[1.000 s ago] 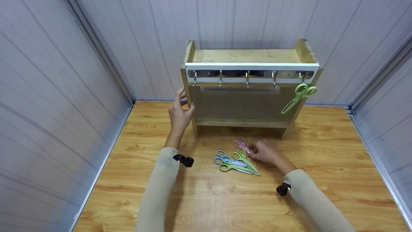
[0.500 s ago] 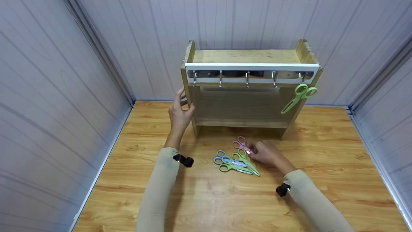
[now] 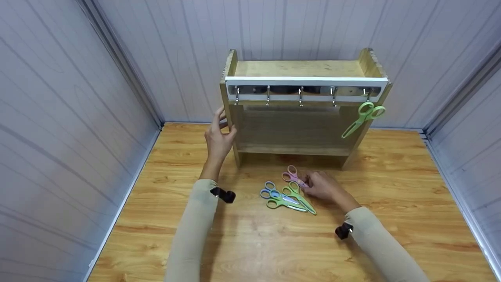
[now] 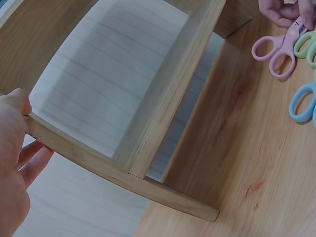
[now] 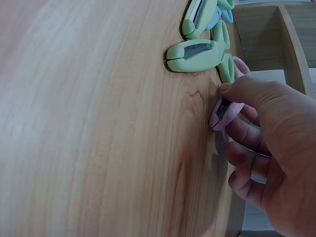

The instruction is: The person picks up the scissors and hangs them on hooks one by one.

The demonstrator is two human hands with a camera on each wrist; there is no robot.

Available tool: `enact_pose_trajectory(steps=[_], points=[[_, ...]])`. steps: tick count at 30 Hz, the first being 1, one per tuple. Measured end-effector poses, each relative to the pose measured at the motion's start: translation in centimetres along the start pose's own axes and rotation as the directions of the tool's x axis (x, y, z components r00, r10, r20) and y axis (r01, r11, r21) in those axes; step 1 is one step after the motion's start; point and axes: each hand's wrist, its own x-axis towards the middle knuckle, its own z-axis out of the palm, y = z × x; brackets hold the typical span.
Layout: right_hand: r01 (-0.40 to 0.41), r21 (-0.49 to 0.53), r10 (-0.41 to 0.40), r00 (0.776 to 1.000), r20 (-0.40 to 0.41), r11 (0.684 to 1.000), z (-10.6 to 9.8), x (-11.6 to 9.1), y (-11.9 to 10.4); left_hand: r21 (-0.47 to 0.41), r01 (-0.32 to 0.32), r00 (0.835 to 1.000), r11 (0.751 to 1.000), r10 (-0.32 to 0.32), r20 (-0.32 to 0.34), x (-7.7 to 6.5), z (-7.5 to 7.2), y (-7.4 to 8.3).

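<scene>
My right hand (image 3: 321, 185) pinches the blade end of pink scissors (image 3: 290, 174) between thumb and fingers, low over the table. In the right wrist view the pink scissors' blade tip (image 5: 222, 116) sticks out below the thumb. My left hand (image 3: 220, 137) grips the left side panel of a wooden shelf (image 3: 293, 149); in the left wrist view the thumb is on the panel's (image 4: 89, 160) inner side and the fingers are behind it. Beside the pink scissors lie blue scissors (image 3: 265, 194) and two green scissors (image 3: 306, 203), overlapping one another.
A white rail with several metal hooks (image 3: 301, 96) runs across the shelf's upper front. Green scissors (image 3: 364, 117) hang by one handle loop from the rightmost hook. Pale panelled walls (image 3: 70, 141) enclose the wood-grain table (image 3: 258, 243) at the back and sides.
The pink scissors' handles have shifted slightly up and left in the head view, still pinched by my right hand. My left hand holds its place on the shelf.
</scene>
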Motion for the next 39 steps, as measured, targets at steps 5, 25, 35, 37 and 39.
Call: enact_pose_trajectory(steps=[5, 25, 35, 37, 39], points=[[0.008, 0.026, -0.008, 1.0, -0.007, 1.0, 0.05, -0.01, 0.07, 0.015, 0.003, 1.0, 1.0, -0.003, 0.0, -0.06, -0.05, 0.0], [0.047, 0.045, -0.047, 0.999, 0.004, 0.998, -0.22, -0.2, 0.25, 0.0, -0.022, 1.0, 1.0, 0.022, -0.015, -0.01, 0.04, -0.18], [0.052, 0.054, -0.052, 0.999, -0.002, 0.997, -0.44, -0.4, 0.44, 0.014, -0.014, 1.0, 1.0, 0.014, -0.005, -0.05, 0.01, -0.19], [0.046, 0.056, -0.046, 0.999, -0.003, 0.997, -0.56, -0.49, 0.44, 0.017, -0.018, 1.0, 1.0, 0.018, -0.006, -0.03, 0.02, -0.14], [0.04, 0.053, -0.04, 0.999, -0.005, 0.998, -0.72, -0.57, 0.43, 0.021, -0.021, 1.0, 1.0, 0.021, -0.009, -0.05, 0.02, -0.09]])
